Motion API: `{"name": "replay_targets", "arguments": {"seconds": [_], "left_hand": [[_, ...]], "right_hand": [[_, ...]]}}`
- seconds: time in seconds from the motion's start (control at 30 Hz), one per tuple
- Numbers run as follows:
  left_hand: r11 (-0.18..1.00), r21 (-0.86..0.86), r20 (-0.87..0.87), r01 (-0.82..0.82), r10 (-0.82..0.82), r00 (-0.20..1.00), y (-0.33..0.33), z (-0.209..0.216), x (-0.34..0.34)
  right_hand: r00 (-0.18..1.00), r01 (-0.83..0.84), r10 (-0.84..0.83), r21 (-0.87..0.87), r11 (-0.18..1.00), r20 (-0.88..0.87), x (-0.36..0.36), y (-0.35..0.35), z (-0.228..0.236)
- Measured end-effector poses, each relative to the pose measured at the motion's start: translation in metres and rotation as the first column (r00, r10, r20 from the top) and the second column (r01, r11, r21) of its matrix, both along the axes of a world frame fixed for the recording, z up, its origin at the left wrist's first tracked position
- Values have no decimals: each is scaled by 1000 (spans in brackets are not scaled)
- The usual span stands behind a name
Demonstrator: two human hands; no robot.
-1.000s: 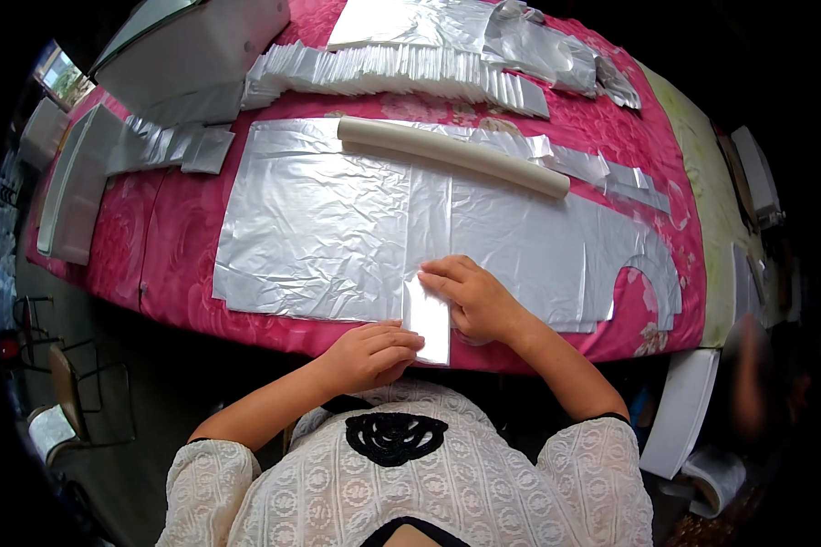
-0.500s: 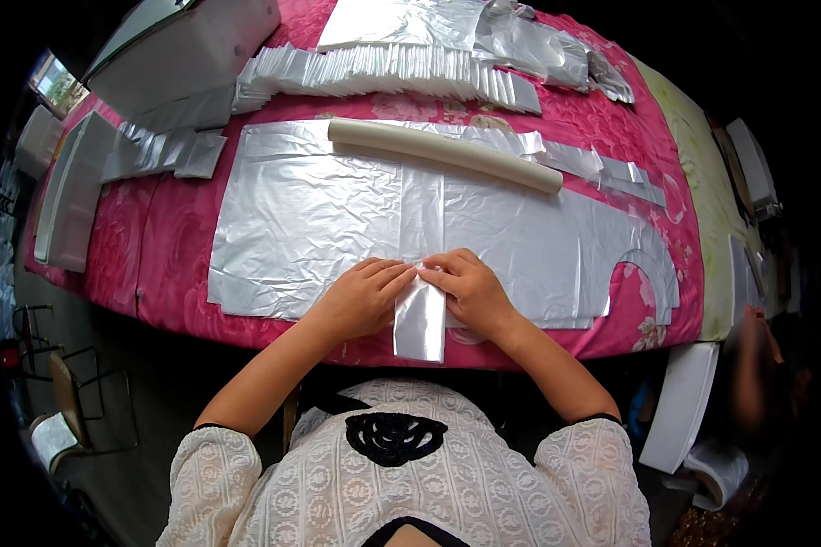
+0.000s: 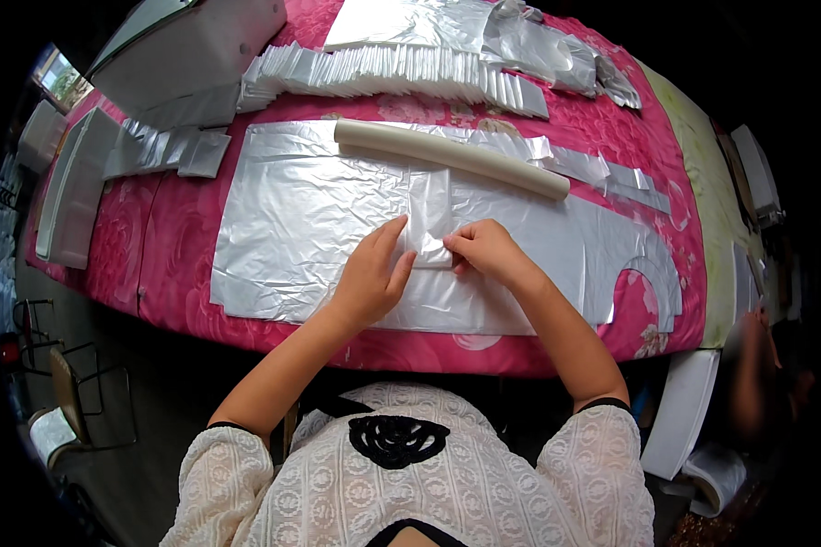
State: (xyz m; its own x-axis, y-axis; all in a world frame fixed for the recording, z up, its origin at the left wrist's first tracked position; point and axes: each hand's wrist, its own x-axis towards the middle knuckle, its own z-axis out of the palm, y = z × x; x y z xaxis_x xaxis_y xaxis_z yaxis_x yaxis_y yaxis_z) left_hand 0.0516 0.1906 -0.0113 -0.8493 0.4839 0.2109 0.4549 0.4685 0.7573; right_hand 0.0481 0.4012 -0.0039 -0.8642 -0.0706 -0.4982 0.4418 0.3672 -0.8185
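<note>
A narrow folded strip of silvery-white plastic bag (image 3: 431,201) lies on a flat stack of similar bags (image 3: 283,210), right in front of me. My right hand (image 3: 491,253) pinches the strip's near right corner between thumb and fingers. Beside the strip's left edge, my left hand (image 3: 371,275) rests on the stack, thumb and fingers apart, holding nothing. Beyond both hands a long beige tube (image 3: 447,157) lies slantwise across the stack and the strip's far end. Handle-like cutouts curve along the stack's right end.
A long row of folded bags (image 3: 383,75) stands farther back, with another flat pile (image 3: 406,25) behind it. At the left are a large white box (image 3: 196,55), a white bin (image 3: 75,196) and a short row of folded bags (image 3: 169,150). Pink floral cloth (image 3: 178,255) covers the table.
The strip's near end, which hung over the table edge, is now folded back onto the stack. Both hands moved farther from me; the left has opened and come off the strip.
</note>
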Motion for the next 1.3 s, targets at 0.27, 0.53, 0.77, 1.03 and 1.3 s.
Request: {"name": "replay_targets", "arguments": {"seconds": [0.27,0.53,0.77,1.03,1.3], "left_hand": [[891,-446,-200,87,-194,960,22,-23,17],[901,-429,-243,66,-185,952,19,-21,12],[956,-286,-304,71,-161,939,19,-10,-5],[895,-445,-378,16,-204,903,30,-15,-12],[926,-316,-374,207,-323,869,11,-10,-6]], "right_hand": [[996,35,-37,16,999,85,-9,-2,1],[841,119,324,733,670,-432,22,-18,14],[345,-73,735,764,641,-583,1,13,-5],[361,-97,652,668,738,-667,-18,16,-7],[348,-93,572,580,809,-743,4,4,-8]]}}
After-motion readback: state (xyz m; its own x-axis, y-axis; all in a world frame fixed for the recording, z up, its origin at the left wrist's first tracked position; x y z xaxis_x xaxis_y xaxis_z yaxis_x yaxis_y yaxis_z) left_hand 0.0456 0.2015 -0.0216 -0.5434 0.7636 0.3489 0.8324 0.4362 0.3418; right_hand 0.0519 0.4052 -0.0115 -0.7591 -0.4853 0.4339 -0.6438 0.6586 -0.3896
